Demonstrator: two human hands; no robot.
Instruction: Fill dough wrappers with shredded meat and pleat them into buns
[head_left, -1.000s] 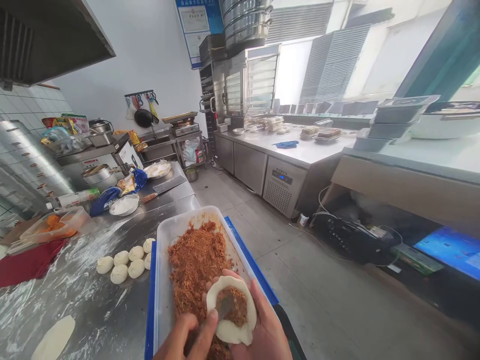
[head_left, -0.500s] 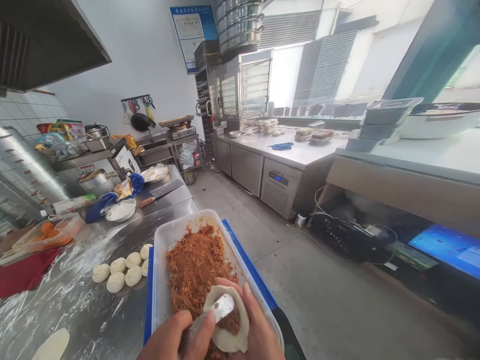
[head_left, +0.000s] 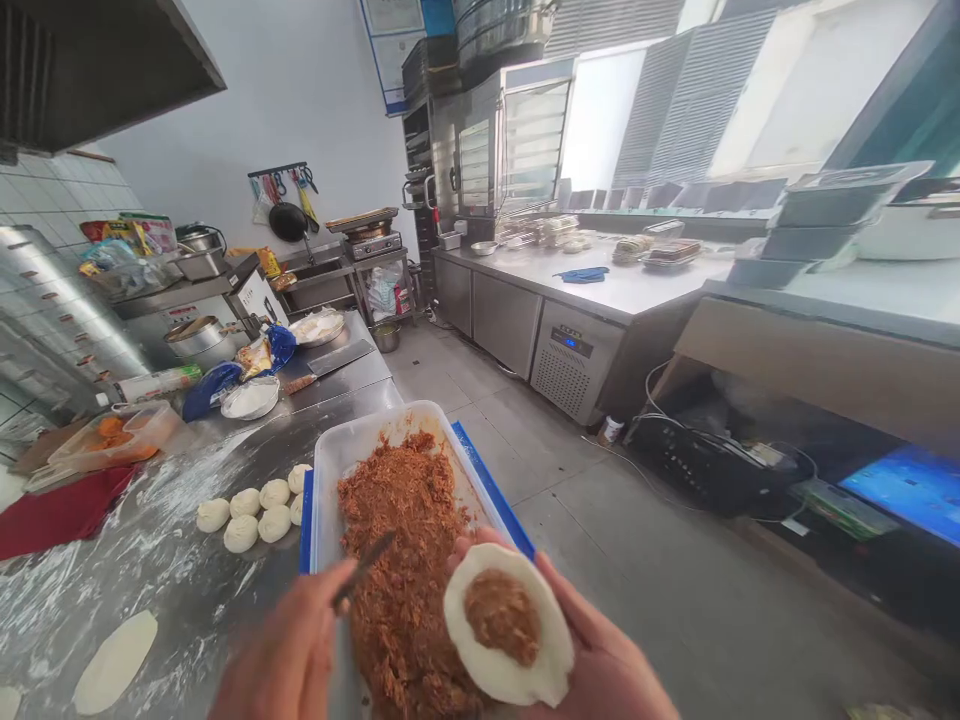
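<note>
My left hand [head_left: 289, 635], blurred by motion, grips a small spatula [head_left: 369, 562] with its blade pointing over the meat filling [head_left: 405, 510]. This reddish-brown filling lies in a clear plastic tub [head_left: 324, 500]. On the right, my right hand [head_left: 607, 660] cups a round dough wrapper [head_left: 551, 640] in its palm, above the tub's near right side. A mound of filling [head_left: 502, 612] sits in the wrapper's middle, and its edges are unfolded. Left of the tub, several pleated buns [head_left: 241, 533] stand on the floured steel table [head_left: 195, 590].
Flat dough wrappers [head_left: 116, 662] lie at the near left. A red cloth [head_left: 67, 510], a bowl of flour [head_left: 251, 398] and a cleaver [head_left: 341, 358] are farther back on the table. Past the floor aisle stands a steel counter [head_left: 506, 325].
My left hand has drawn the spatula out of the wrapper and moved left over the tub. My right hand has shifted right with the filled wrapper, tilting it into fuller view.
</note>
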